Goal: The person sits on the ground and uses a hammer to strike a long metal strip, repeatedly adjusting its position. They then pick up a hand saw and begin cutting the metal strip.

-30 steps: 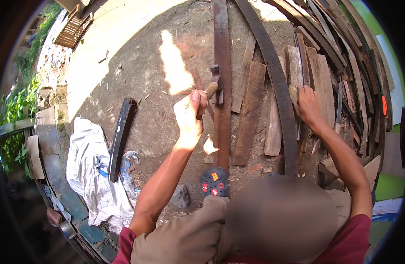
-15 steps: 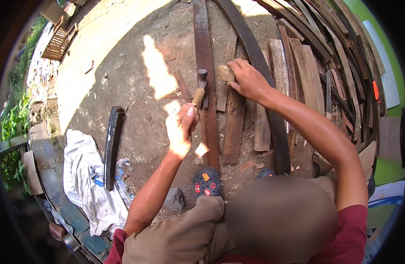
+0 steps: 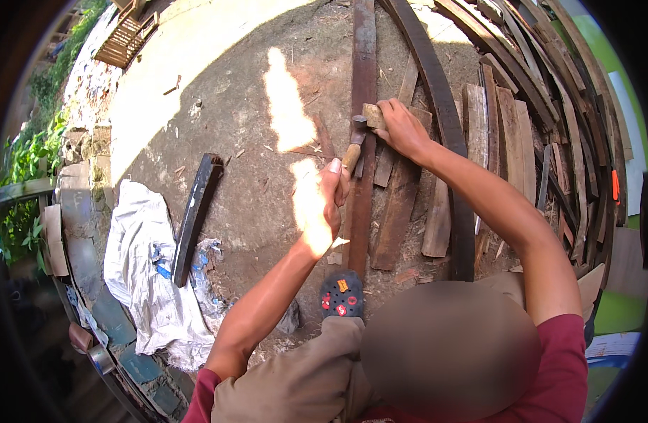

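Note:
My left hand [image 3: 326, 194] is closed around the wooden handle of a hammer [image 3: 351, 156], whose metal head rises beyond my fist over a long dark brown plank [image 3: 362, 67]. Beside the hammer head, my right hand [image 3: 404, 130] grips a short piece of wood [image 3: 372, 115] lying crosswise. Its left end reaches over the long plank's right edge and sits close to the hammer head; I cannot tell whether they touch. My right fingers cover part of this piece. Under and below my right hand lies a wider brown board [image 3: 396, 218].
A curved dark beam [image 3: 447, 120] runs along the right, with many stacked boards [image 3: 514, 148] past it. To the left are a black-sided wood piece [image 3: 197, 218] and a white sack [image 3: 144, 261]. My clog [image 3: 342, 295] stands by the plank's near end. A slatted crate [image 3: 125, 42] lies far left.
The whole view has shifted, so the ground and boards appear farther right. The short wood piece has moved left relative to the long plank and now overlaps it, nearer the hammer head.

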Available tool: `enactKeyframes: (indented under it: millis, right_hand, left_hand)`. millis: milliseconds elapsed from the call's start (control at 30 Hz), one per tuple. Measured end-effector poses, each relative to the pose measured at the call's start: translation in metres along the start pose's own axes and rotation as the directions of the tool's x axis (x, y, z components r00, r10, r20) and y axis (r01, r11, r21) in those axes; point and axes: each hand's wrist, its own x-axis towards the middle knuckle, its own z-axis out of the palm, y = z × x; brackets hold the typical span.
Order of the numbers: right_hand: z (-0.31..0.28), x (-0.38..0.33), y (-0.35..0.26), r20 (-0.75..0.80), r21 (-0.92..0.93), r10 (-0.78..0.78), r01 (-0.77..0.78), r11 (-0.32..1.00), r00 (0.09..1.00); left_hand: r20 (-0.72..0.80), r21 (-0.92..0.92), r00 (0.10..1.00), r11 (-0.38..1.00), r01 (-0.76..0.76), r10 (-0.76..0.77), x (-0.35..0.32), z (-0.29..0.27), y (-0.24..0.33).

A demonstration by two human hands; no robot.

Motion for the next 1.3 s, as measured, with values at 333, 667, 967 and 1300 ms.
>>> enactKeyframes:
  millis: [333, 667, 967, 1300]
  right_hand:
    - [0.014, -0.012, 0.009, 0.070, 0.125, -0.003, -0.006, 0.992, 0.998]
    - [0.005, 0.000, 0.002, -0.015, 0.075, -0.096, 0.097, 0.992, 0.995]
    - [0.004, -0.002, 0.011, -0.016, 0.074, -0.071, 0.072, 0.995, 0.997]
    - [0.014, -0.011, 0.009, -0.043, 0.185, -0.010, 0.018, 0.983, 0.999]
  left_hand:
    - [0.216, 0.121, 0.949, 0.971, 0.206, -0.228, 0.025, -0.017, 0.004]
    - [0.169, -0.123, 0.492, 0.477, 0.870, -0.854, 0.042, 0.009, 0.027]
    - [0.362, -0.311, 0.495, 0.399, 0.863, -0.789, 0.021, -0.022, 0.010]
    - [0.416, -0.388, 0.361, 0.196, 0.900, -0.835, 0.059, -0.017, 0.035]
